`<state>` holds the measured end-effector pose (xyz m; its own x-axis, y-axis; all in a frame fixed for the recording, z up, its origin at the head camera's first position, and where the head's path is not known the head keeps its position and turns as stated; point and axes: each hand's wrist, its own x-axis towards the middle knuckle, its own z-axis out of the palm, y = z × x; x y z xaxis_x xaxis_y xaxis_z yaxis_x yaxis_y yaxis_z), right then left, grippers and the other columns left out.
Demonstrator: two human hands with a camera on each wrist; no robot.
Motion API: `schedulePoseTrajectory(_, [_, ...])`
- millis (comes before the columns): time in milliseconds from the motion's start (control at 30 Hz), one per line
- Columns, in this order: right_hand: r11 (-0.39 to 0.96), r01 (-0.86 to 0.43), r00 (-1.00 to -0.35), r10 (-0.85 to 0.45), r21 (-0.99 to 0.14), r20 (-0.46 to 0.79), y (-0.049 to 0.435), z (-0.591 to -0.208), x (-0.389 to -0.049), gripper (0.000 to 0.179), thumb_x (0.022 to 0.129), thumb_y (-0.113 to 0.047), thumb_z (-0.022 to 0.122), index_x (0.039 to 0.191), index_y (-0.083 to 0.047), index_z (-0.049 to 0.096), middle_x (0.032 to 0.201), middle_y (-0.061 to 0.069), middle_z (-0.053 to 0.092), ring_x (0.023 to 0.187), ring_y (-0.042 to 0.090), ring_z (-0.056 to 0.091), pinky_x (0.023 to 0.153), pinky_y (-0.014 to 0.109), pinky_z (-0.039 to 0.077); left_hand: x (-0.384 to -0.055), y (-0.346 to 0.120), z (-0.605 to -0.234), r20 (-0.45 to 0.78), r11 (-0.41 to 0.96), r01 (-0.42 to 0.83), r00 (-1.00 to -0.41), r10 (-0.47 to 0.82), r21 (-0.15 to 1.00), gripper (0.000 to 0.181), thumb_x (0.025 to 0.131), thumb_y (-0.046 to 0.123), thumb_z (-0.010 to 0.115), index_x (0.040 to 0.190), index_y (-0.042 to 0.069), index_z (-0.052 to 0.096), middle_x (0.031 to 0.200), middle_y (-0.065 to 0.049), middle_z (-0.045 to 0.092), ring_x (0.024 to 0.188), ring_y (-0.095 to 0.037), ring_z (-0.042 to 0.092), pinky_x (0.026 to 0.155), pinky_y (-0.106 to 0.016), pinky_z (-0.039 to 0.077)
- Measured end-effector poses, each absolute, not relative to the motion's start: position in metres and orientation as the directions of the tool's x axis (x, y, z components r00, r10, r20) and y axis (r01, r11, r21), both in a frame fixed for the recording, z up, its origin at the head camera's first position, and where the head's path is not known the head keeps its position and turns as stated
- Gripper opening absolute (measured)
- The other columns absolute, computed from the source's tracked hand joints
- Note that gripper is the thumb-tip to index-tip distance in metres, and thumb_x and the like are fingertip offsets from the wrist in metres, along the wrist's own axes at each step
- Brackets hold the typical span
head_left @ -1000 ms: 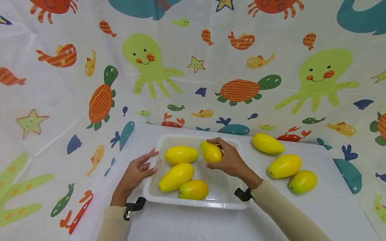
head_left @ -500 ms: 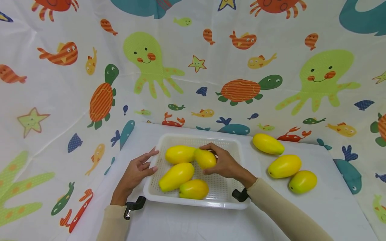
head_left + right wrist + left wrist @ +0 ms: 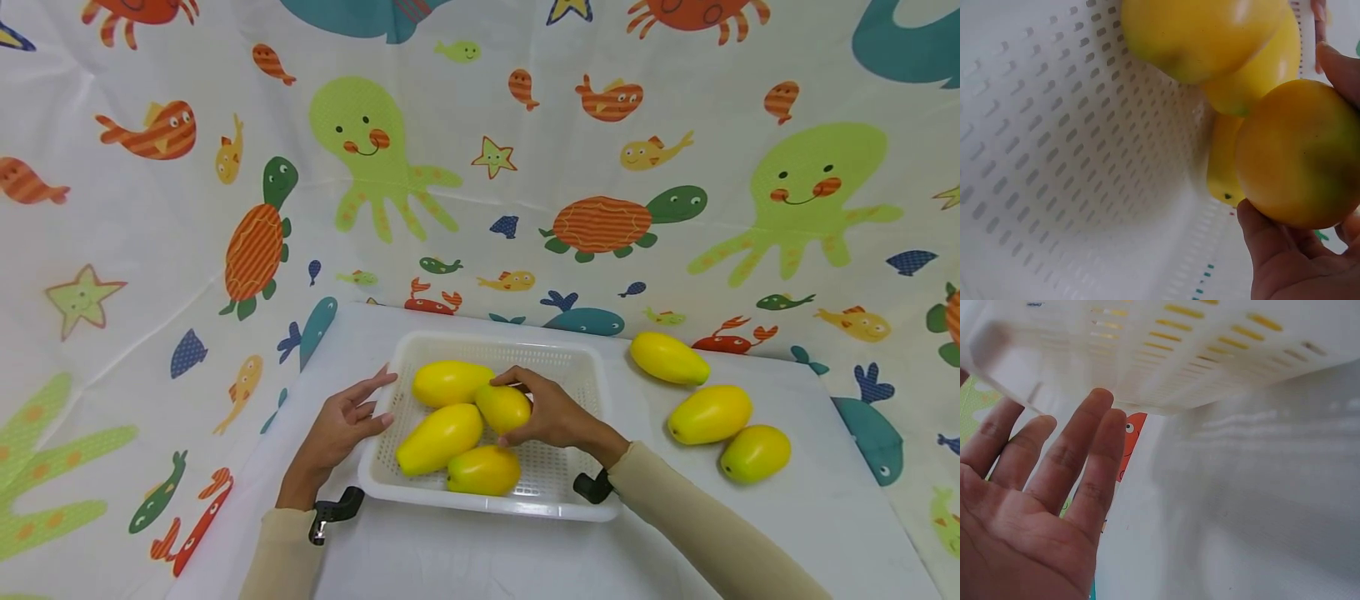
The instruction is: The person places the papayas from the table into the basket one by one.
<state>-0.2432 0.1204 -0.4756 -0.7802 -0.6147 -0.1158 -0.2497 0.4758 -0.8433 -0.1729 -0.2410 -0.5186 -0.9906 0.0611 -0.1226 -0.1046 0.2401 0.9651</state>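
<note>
My right hand grips a yellow papaya between thumb and fingers, inside a white perforated plastic basket. In the right wrist view the held papaya fills the space between thumb and fingertips, overlapping the others behind it. Three more papayas lie in the basket's left half: one at the back, a long papaya in the middle and a shorter papaya at the front. At the basket's left rim, my left hand has its fingers extended; the left wrist view shows its fingertips against the basket wall.
Right of the basket, on the white-covered table, lie three papayas: one at the back, one in the middle and one nearest me. A sheet printed with sea animals hangs behind and to the left.
My right hand has carried its papaya leftward and toward me, from the basket's back middle to right beside the other three. The left hand stays at the rim.
</note>
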Motion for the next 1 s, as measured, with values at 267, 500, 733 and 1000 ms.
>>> schedulePoseTrajectory(267, [0.471,-0.242,-0.777,-0.617,-0.848,-0.121,0.120,-0.481,-0.245,0.078,0.076,-0.021,0.097,0.143,-0.021,0.057,0.147,0.003,0.059,0.131,0.027,0.057,0.113,0.049,0.055,-0.173,-0.241,-0.518,-0.123,0.226,-0.105,-0.990,0.066,0.969,0.064,0.096,0.030,0.080,0.155,0.034,0.055,0.174,0.017,0.029,0.145,-0.032,0.058,0.099,-0.033,0.062])
schedulePoseTrajectory(500, [0.478,-0.235,-0.775,-0.617,-0.846,-0.134,0.119,-0.487,-0.246,0.082,0.073,-0.029,0.100,0.142,-0.022,0.056,0.145,0.000,0.058,0.132,0.025,0.055,0.116,0.048,0.052,-0.173,-0.240,-0.518,-0.136,0.238,-0.117,-0.989,0.063,0.964,0.065,0.097,0.032,0.080,0.156,0.035,0.054,0.175,0.017,0.027,0.146,-0.033,0.057,0.101,-0.032,0.061])
schedulePoseTrajectory(733, [0.497,-0.246,-0.770,-0.622,-0.832,-0.144,0.115,-0.486,-0.244,0.083,0.075,-0.030,0.099,0.143,-0.015,0.055,0.148,0.006,0.055,0.134,0.028,0.053,0.119,0.053,0.048,-0.172,-0.239,-0.517,-0.136,0.230,-0.120,-0.989,0.054,0.966,0.065,0.096,0.031,0.081,0.155,0.034,0.055,0.175,0.017,0.028,0.146,-0.032,0.057,0.100,-0.034,0.062])
schedulePoseTrajectory(1000, [0.521,-0.196,-0.770,-0.607,-0.831,-0.198,0.114,-0.488,-0.244,0.081,0.077,-0.028,0.098,0.145,-0.018,0.054,0.149,0.006,0.054,0.133,0.028,0.053,0.121,0.053,0.047,-0.172,-0.240,-0.516,-0.127,0.252,-0.108,-0.990,0.062,0.962,0.065,0.097,0.032,0.080,0.156,0.034,0.053,0.175,0.017,0.027,0.150,-0.035,0.052,0.103,-0.034,0.060])
